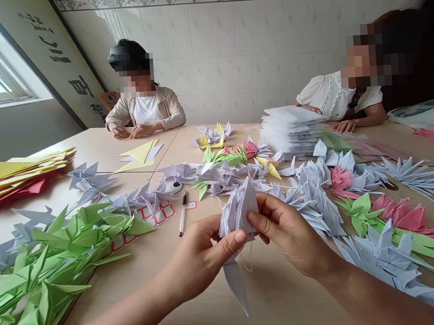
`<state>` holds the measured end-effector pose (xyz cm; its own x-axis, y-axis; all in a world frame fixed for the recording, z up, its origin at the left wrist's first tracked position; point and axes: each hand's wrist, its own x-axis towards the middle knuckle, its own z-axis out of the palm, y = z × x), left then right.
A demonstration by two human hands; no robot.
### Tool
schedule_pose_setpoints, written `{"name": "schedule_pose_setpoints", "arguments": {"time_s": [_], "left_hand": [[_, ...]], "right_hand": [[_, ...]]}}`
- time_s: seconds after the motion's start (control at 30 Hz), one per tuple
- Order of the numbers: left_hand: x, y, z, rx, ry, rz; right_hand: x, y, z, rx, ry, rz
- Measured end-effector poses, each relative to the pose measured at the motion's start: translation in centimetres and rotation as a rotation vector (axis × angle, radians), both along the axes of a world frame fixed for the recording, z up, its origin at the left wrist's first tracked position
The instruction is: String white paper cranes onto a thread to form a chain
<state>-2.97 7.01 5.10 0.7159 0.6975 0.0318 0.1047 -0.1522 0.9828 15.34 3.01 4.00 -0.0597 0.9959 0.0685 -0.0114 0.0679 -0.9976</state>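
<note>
Holding a bundle of folded pale paper (238, 208) in front of you: your left hand (207, 251) is closed on its left side, thumb laid across the lower front, while your right hand (285, 234) pinches its right side, a pointed piece (236, 284) hanging below your fingers. On the table (207, 310) under your hands, a pen (183, 214) lies just beyond your left, folded green pieces (36, 274) farther left, more pale pieces (316, 198) beyond your right. Past both hands, two people (162, 107) sit before a tiled wall (203, 60).
</note>
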Motion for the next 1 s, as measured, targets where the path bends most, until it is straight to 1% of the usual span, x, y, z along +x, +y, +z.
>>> {"name": "schedule_pose_setpoints", "arguments": {"time_s": [0.07, 0.17, 0.27, 0.4, 0.47, 0.57, 0.67, 0.77, 0.83, 0.9, 1.0], "left_hand": [[-0.1, 0.1, 0.2, 0.0, -0.03, -0.027], [-0.1, 0.1, 0.4, -0.074, -0.086, -0.04], [-0.1, 0.2, 0.1, -0.181, -0.13, -0.015], [0.0, 0.2, -0.8, -0.355, -0.24, 0.029], [0.0, 0.2, -1.0, -0.392, -0.276, 0.063], [0.1, 0.2, -1.0, -0.432, -0.308, 0.097], [0.2, 0.1, -0.7, -0.443, -0.328, 0.13], [0.2, 0.0, -0.7, -0.442, -0.327, 0.148], [0.2, -0.1, -0.7, -0.431, -0.309, 0.145], [0.1, -0.3, -0.7, -0.408, -0.288, 0.123], [0.2, -0.5, -0.3, -0.358, -0.271, 0.057]], "right_hand": [[0.1, 0.1, -0.2, -0.022, 0.015, -0.004], [0.1, 0.2, -0.5, -0.027, 0.028, -0.02], [0.2, 0.3, -0.7, 0.004, 0.011, -0.065], [0.3, 0.2, -0.5, 0.096, -0.044, -0.123], [0.4, 0.1, -0.5, 0.137, -0.065, -0.138], [0.4, 0.1, -0.4, 0.154, -0.087, -0.145], [0.5, -0.2, -0.1, 0.201, -0.141, -0.129], [0.5, -0.5, 0.6, 0.322, -0.219, -0.049], [0.4, -0.7, 0.9, 0.361, -0.261, -0.001], [0.3, -0.8, 0.8, 0.346, -0.299, -0.011], [0.1, -0.7, 0.1, 0.27, -0.346, -0.103]]}}
